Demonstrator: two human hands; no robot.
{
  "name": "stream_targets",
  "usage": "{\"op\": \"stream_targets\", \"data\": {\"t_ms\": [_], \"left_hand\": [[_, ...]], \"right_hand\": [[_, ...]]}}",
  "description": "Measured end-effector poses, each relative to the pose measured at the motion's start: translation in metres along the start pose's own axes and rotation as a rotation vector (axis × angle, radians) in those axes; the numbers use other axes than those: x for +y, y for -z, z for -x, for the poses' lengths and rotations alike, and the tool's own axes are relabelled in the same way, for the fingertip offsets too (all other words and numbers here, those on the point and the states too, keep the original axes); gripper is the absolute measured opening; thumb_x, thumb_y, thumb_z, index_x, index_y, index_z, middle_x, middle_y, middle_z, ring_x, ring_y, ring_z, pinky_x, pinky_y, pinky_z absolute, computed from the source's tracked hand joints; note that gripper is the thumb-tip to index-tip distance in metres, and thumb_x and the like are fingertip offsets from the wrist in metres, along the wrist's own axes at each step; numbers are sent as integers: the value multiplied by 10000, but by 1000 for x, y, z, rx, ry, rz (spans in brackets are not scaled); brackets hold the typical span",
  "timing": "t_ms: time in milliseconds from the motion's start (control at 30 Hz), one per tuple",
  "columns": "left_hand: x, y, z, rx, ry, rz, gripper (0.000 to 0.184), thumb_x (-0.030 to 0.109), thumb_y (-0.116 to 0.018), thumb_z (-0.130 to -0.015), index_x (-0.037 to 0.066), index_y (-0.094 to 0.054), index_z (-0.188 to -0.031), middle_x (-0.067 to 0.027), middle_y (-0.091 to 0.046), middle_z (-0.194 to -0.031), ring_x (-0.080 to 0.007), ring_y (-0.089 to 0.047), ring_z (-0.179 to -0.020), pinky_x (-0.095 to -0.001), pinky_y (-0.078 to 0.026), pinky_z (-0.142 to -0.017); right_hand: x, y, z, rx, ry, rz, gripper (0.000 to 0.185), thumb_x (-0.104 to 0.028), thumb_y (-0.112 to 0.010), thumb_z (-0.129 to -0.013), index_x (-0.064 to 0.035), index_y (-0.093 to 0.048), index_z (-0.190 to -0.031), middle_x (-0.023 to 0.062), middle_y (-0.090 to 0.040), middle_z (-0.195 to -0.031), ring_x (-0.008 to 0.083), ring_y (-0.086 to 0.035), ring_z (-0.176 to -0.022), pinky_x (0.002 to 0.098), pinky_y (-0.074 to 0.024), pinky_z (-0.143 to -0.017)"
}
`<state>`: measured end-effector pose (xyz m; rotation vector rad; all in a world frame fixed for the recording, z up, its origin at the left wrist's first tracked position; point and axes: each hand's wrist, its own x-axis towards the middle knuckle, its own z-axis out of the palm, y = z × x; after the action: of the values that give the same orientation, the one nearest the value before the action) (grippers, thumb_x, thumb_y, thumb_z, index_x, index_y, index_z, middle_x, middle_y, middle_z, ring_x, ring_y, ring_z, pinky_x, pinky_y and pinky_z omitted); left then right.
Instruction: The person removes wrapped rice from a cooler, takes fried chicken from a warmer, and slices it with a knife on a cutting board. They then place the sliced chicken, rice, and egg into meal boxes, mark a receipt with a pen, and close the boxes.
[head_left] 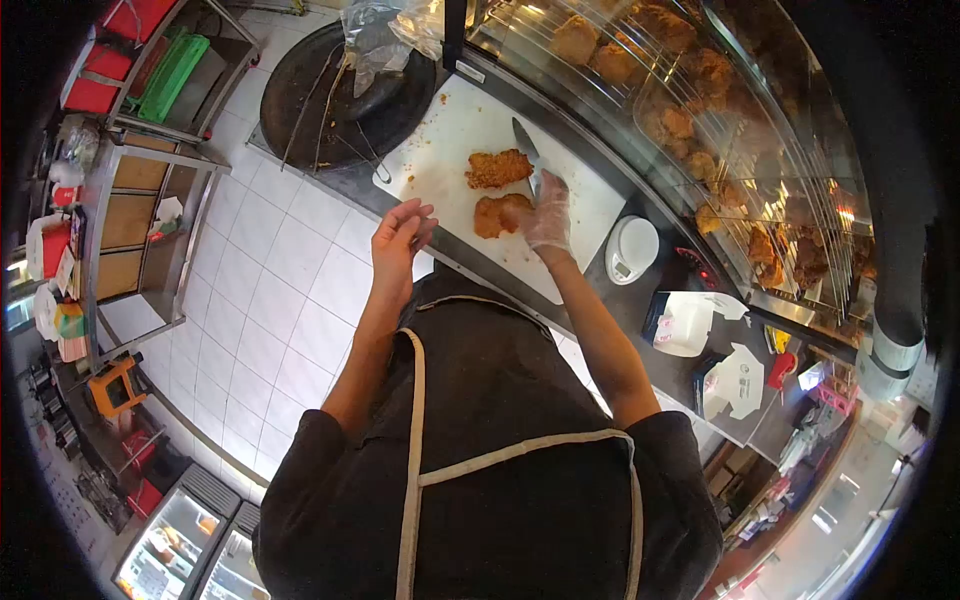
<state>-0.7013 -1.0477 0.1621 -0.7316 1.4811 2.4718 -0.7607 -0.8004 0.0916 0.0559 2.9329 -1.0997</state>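
Note:
My left hand (403,240) is bare and held just off the board's near left edge, its fingers loosely stretched and nothing in them. A clear plastic glove covers my right hand (549,218), which is over the white cutting board (450,125). Its inner fingers reach the right end of the nearer fried chicken piece (492,216); blur hides whether they grip it. Beyond that piece lies a second crumbed fried chicken piece (499,169). A knife (524,138) points away from me beside them, its handle end hidden at my right hand. Crumbs dot the board.
A large dark round pan (295,95) with tongs and a plastic bag stands left of the board. To the right are a white kitchen scale (633,246) and open paper boxes (685,325). A glass display case (640,100) of fried chicken runs along the back.

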Motion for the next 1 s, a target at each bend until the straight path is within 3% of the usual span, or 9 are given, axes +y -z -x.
{"op": "stream_targets", "data": {"t_ms": [67, 133, 267, 367, 533, 667, 867, 933, 1000], "left_hand": [[-3, 0, 0, 14, -18, 6, 249, 89, -476, -959, 51, -548, -1194, -74, -635, -1133, -167, -619, -987, -313, -476, -862], [-7, 0, 1, 45, -22, -6, 241, 83, -476, -958, 55, -559, -1183, -68, -640, -1122, -161, -620, -981, -306, -477, -854], [-15, -1, 4, 55, -60, -36, 244, 81, -478, -957, 54, -558, -1186, -63, -643, -1119, -156, -622, -974, -299, -477, -847], [-20, -9, 10, 62, -52, -88, 244, 83, -480, -956, 53, -557, -1186, -60, -644, -1121, -148, -623, -967, -297, -477, -842], [-19, -23, 18, 67, -81, -95, 239, 95, -481, -960, 56, -556, -1184, -65, -643, -1120, -149, -624, -961, -279, -481, -827], [-31, -19, 18, 96, -101, -54, 249, 84, -490, -954, 50, -553, -1192, -71, -642, -1124, -143, -622, -962, -266, -479, -819], [-52, -44, -29, -107, -422, -409, 258, 29, -524, -916, 19, -571, -1169, -86, -658, -1093, -170, -618, -994, -292, -480, -858], [-49, -59, -45, -124, -577, -759, 244, 11, -531, -899, 10, -592, -1135, -96, -667, -1060, -161, -621, -991, -294, -481, -867], [-44, -70, -59, -166, -586, -688, 241, 4, -534, -890, 10, -601, -1122, -97, -670, -1053, -157, -625, -982, -294, -483, -863]], "right_hand": [[-2, 5, 5, -5, 37, 142, 926, -242, -775, -708, -16, -265, -1448, 235, -336, -1428, 328, -317, -1333, 377, -268, -1126], [-27, 26, 7, -99, 264, 199, 792, -249, -748, -729, -67, -369, -1400, 220, -318, -1453, 364, -305, -1344, 424, -293, -1114], [-5, 9, -17, -87, 150, 178, 702, -273, -702, -764, -121, -409, -1384, 188, -312, -1475, 354, -311, -1347, 420, -292, -1113], [4, -2, -47, -130, 348, 287, 616, -275, -669, -785, -151, -468, -1353, 167, -352, -1464, 344, -328, -1347, 407, -293, -1114], [-32, 18, -72, -509, 294, 357, 529, -159, -673, -742, -124, -545, -1253, 187, -500, -1252, 371, -459, -1182, 440, -388, -1003], [6, -13, -69, -336, 458, 299, 446, -115, -654, -738, -99, -565, -1174, 166, -541, -1148, 389, -499, -1090, 450, -416, -945], [18, 48, -24, -58, 159, 89, 389, -135, -658, -730, -57, -547, -1095, 194, -559, -1119, 409, -514, -1064, 438, -433, -920], [37, 40, 6, -229, -226, 262, 443, -169, -626, -758, -21, -520, -1162, 277, -542, -1068, 439, -522, -1018, 454, -440, -905], [72, 19, 31, -174, -94, 341, 492, -175, -630, -760, -18, -476, -1200, 285, -536, -1088, 449, -516, -1025, 459, -442, -913]]}}
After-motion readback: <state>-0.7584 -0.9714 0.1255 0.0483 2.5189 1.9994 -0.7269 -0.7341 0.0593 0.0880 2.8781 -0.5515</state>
